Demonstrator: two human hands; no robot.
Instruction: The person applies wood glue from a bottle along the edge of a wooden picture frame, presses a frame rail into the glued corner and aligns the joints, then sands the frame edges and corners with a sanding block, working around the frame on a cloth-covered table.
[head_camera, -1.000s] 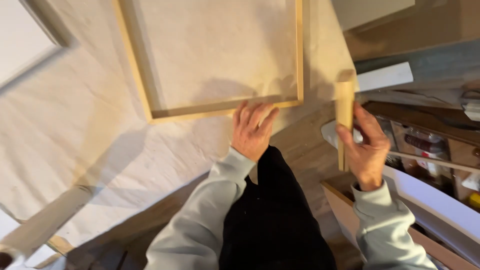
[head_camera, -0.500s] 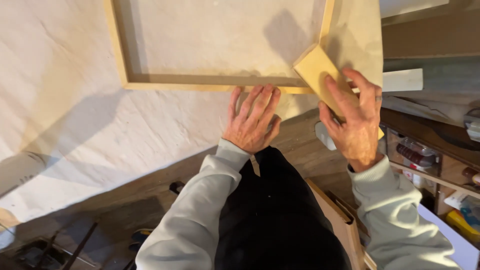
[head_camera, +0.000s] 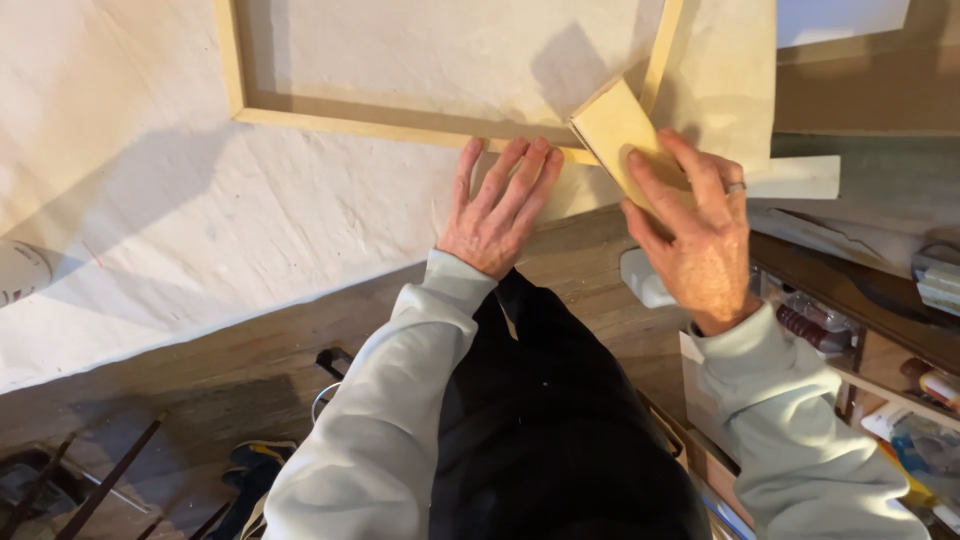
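The left hand lies flat with fingers spread on the lower rail of the wooden frame on the white-covered tabletop, while the right hand closes its fingers on a light, stiff wooden block at the frame's corner, best held by its edges, its underside hidden.

Pale grey sweatshirt sleeves, ribbed cuffs; black apron, possibly; ring on finger.

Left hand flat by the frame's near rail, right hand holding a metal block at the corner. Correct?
Not quite. In the head view the block under the right hand is pale wood, not metal. The left hand does lie flat by the wooden frame's near rail.
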